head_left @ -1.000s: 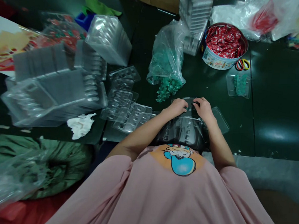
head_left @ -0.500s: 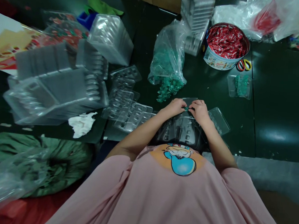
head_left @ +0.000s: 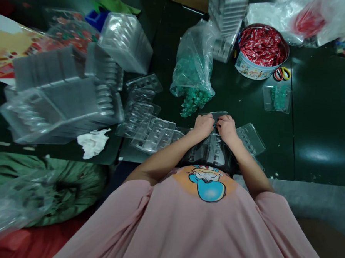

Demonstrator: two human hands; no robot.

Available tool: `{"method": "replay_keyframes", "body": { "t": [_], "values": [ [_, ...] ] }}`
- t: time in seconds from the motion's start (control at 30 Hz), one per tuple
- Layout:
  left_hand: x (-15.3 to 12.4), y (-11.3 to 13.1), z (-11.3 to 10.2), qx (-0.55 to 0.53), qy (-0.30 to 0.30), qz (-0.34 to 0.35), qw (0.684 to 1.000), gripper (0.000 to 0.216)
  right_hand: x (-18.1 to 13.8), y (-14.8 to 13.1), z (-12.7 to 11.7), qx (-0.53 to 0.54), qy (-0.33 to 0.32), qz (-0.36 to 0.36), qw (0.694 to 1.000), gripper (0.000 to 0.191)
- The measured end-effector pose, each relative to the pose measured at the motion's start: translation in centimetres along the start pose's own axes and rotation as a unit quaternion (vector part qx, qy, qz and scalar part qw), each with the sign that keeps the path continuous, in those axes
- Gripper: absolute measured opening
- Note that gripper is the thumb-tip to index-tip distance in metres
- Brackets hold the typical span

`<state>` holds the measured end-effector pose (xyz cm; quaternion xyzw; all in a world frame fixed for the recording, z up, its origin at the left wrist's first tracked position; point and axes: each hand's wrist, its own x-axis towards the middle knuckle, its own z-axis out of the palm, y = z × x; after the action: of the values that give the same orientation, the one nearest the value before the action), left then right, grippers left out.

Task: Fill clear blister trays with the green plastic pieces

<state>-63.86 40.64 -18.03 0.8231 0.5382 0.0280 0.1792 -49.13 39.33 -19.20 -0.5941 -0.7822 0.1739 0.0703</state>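
Note:
My left hand (head_left: 204, 126) and my right hand (head_left: 227, 128) are close together over a clear plastic blister tray (head_left: 219, 113) near the table's front edge. Both have curled fingers, with the fingertips turned inward. A bit of a small green translucent piece (head_left: 214, 124) shows at the left fingertips; the fingers hide most of it. What the right fingertips pinch, if anything, I cannot make out. Just beyond the hands, green pieces (head_left: 195, 101) spill from an open clear bag (head_left: 193, 64). More clear blister trays (head_left: 214, 148) lie nearer my body, under my forearms.
Overlapping blister trays (head_left: 153, 133) lie left of my hands, another tray (head_left: 251, 139) right. Large tray stacks (head_left: 61, 100) fill the left side. Behind stand a round tin (head_left: 255, 71) of red wrapped packets, scissors (head_left: 282, 74) and a tray with green pieces (head_left: 276, 99). White tissue (head_left: 92, 143) lies left.
My fingertips have drawn in lower over the tray, and the green piece between them is more covered. My right hand has shifted slightly left. The view has moved a little.

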Motion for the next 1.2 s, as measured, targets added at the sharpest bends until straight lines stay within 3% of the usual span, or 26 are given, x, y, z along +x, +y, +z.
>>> {"method": "replay_keyframes", "body": {
  "t": [0.17,0.37,0.53,0.67,0.77,0.87,1.07,1.2],
  "values": [
    [0.3,-0.6,-0.2,-0.037,-0.011,0.011,0.999,0.023,-0.2,-0.6,-0.3,-0.027,-0.011,-0.002,1.000,0.021],
    [0.7,-3.0,-1.1,-0.185,-0.022,0.017,0.982,0.011,-0.1,-0.2,-1.9,-0.054,-0.021,-0.023,0.998,0.010],
    [0.0,-5.1,-3.3,-0.274,0.051,-0.016,0.960,0.013,0.7,-0.7,-2.2,-0.083,-0.060,-0.099,0.990,0.031],
    [-1.6,-8.3,-6.1,-0.262,0.131,-0.071,0.954,0.020,1.8,-1.1,-1.5,-0.126,-0.087,-0.129,0.980,0.023],
    [-3.1,-11.0,-7.0,-0.217,0.148,-0.111,0.958,0.022,2.7,-1.1,-0.9,-0.129,-0.082,-0.126,0.980,0.022],
    [-4.1,-12.7,-6.3,-0.163,0.128,-0.113,0.972,0.022,3.3,-1.1,-0.3,-0.125,-0.074,-0.134,0.980,0.021],
    [-4.0,-13.3,-3.4,-0.122,0.074,-0.019,0.990,0.028,3.7,-0.8,0.7,-0.103,-0.066,-0.171,0.978,0.017],
    [-3.5,-13.1,-3.0,-0.158,0.102,-0.055,0.981,0.027,3.4,0.2,0.7,-0.018,-0.038,-0.171,0.984,0.037]
  ]
}}
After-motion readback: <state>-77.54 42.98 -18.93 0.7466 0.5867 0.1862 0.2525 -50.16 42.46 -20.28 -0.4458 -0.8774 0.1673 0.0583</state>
